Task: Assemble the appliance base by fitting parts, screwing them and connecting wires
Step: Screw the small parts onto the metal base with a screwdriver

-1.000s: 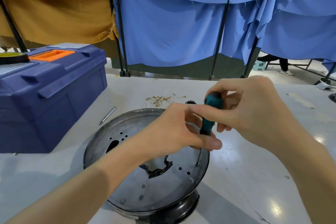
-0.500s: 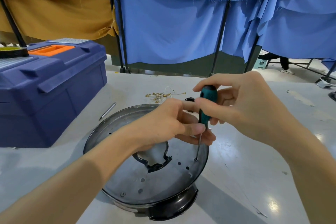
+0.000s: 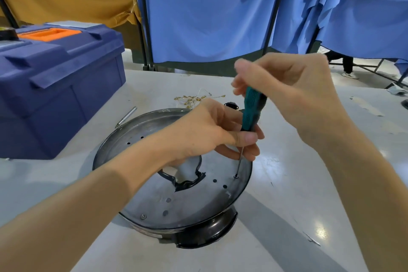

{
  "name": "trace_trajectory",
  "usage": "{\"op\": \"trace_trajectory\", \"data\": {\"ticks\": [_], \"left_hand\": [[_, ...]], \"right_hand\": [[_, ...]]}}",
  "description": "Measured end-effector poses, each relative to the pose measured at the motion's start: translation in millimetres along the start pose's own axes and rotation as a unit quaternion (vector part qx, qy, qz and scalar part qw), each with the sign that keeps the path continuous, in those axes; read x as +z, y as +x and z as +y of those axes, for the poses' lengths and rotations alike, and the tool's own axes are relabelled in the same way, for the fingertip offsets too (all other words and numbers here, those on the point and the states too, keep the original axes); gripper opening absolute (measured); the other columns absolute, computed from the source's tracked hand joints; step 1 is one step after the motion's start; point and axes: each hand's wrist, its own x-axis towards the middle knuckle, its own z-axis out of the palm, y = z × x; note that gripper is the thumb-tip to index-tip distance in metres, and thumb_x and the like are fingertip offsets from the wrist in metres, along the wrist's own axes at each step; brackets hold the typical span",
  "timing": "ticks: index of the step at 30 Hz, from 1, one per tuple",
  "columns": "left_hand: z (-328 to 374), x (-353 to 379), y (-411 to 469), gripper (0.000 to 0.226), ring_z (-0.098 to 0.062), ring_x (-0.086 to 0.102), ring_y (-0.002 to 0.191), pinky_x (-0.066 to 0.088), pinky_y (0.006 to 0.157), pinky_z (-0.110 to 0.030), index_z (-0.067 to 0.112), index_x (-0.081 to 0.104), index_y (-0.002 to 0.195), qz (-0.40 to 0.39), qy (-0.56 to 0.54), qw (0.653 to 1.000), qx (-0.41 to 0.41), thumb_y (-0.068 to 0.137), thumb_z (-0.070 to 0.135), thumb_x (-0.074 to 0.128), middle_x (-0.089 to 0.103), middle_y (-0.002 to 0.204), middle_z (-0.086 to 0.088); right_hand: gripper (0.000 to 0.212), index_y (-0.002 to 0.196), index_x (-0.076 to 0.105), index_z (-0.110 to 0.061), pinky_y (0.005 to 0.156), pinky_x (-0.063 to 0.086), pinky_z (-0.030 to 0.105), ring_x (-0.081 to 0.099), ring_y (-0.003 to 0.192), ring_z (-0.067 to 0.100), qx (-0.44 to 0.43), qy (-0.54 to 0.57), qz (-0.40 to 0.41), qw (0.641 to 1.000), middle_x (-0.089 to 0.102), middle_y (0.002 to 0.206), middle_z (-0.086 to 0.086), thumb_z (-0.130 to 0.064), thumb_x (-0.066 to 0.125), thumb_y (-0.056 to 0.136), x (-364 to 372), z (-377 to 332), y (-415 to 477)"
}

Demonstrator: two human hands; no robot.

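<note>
Half a second on, the right hand [image 3: 293, 95] has shifted its hold at the top of the teal-handled screwdriver [image 3: 251, 112], leaving more of the grip bare below its fingers. These are blurred, so their exact hold is hard to read, though they appear curled round the handle's top. The tool's tip stays planted in a screw hole [image 3: 236, 176] just below both hands. The left hand [image 3: 207, 132] keeps its place directly under the right one, thumb and curled fingers pinching the thin shaft beneath the handle. Both hands sit close together over the appliance base [image 3: 154, 194] — a round, dished metal plate lying on the pale table [image 3: 309, 205] beneath them. A blue toolbox [image 3: 55, 86] stands well to the left of the left hand — loose wire terminals [image 3: 192, 98] lie just beyond it.
</note>
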Motion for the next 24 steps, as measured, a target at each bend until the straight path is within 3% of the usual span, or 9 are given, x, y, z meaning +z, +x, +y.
{"op": "trace_trajectory", "data": {"ticks": [2,4,7,10,12,16,20,24], "left_hand": [[-0.7,-1.6,1.1,0.013,-0.026,0.073,0.084,0.06,0.081,-0.04,0.011,0.07,0.101,-0.004,-0.013,1.0,0.0,0.088,0.009,0.068,0.075,0.088,-0.012],[0.0,-2.2,2.2,0.017,-0.028,0.073,0.085,0.06,0.077,-0.04,0.017,0.067,0.102,-0.002,-0.025,1.0,0.006,0.087,0.011,0.07,0.074,0.093,-0.015],[-3.2,-4.0,2.4,0.009,-0.026,0.073,0.085,0.059,0.076,-0.035,0.017,0.075,0.091,-0.016,-0.041,0.999,0.0,0.086,0.012,0.071,0.075,0.086,-0.012],[-12.8,-7.4,0.2,0.014,-0.017,0.071,0.083,0.054,0.076,-0.023,0.012,0.075,0.089,-0.017,0.027,0.999,-0.017,0.077,0.008,0.079,0.075,0.088,-0.009],[-20.3,-6.2,0.0,0.021,-0.015,0.069,0.076,0.054,0.072,-0.022,0.014,0.074,0.084,-0.028,0.092,0.994,-0.044,0.072,-0.002,0.08,0.074,0.082,-0.003],[-26.8,1.6,2.1,0.031,-0.001,0.059,0.056,0.05,0.059,-0.015,0.004,0.069,0.087,-0.045,0.118,0.988,-0.086,0.071,-0.022,0.069,0.063,0.067,0.002],[-28.4,4.0,2.8,0.029,-0.003,0.056,0.057,0.049,0.059,-0.011,-0.001,0.067,0.089,-0.031,0.107,0.989,-0.097,0.073,-0.025,0.066,0.06,0.073,-0.007],[-27.7,5.6,2.6,0.029,0.002,0.055,0.051,0.049,0.057,-0.011,0.0,0.068,0.089,-0.022,0.109,0.988,-0.106,0.073,-0.024,0.066,0.059,0.068,-0.002]], "right_hand": [[0.038,0.074,0.072,-0.002,0.067,0.058,0.038,0.069,0.069,0.03,0.055,0.143,-0.047,0.987,0.072,0.075,0.014,-0.034,0.062,0.091,5.2,-1.2,9.0],[0.045,0.06,0.069,-0.006,0.063,0.055,0.033,0.065,0.06,0.028,0.121,0.241,-0.125,0.955,0.068,0.065,0.014,-0.04,0.059,0.088,13.1,-4.3,15.7],[0.058,0.039,0.044,-0.011,0.037,0.036,0.023,0.039,0.029,0.021,0.167,0.313,-0.174,0.918,0.042,0.035,0.006,-0.034,0.056,0.09,22.5,-4.4,19.7],[0.066,0.035,0.033,-0.012,0.034,0.015,0.015,0.016,0.023,0.015,0.164,0.35,-0.15,0.91,0.024,0.028,0.001,-0.02,0.048,0.099,25.8,-1.5,18.8],[0.067,0.035,0.034,-0.012,0.036,0.016,0.011,0.014,0.023,0.012,0.158,0.35,-0.129,0.914,0.023,0.028,0.0,-0.016,0.045,0.101,28.8,-2.5,17.4],[0.063,0.037,0.031,-0.007,0.037,0.017,0.01,0.013,0.024,0.01,0.158,0.319,-0.055,0.933,0.022,0.029,0.0,-0.007,0.043,0.098,38.1,-8.3,15.9],[0.057,0.036,0.03,-0.005,0.039,0.018,0.012,0.012,0.026,0.012,0.143,0.267,0.02,0.953,0.022,0.028,0.002,0.0,0.041,0.092,47.6,-13.9,13.0],[0.057,0.033,0.032,-0.01,0.038,0.019,0.014,0.016,0.024,0.015,0.135,0.224,0.095,0.961,0.023,0.028,0.003,0.001,0.042,0.088,51.6,-15.7,9.4]]}}
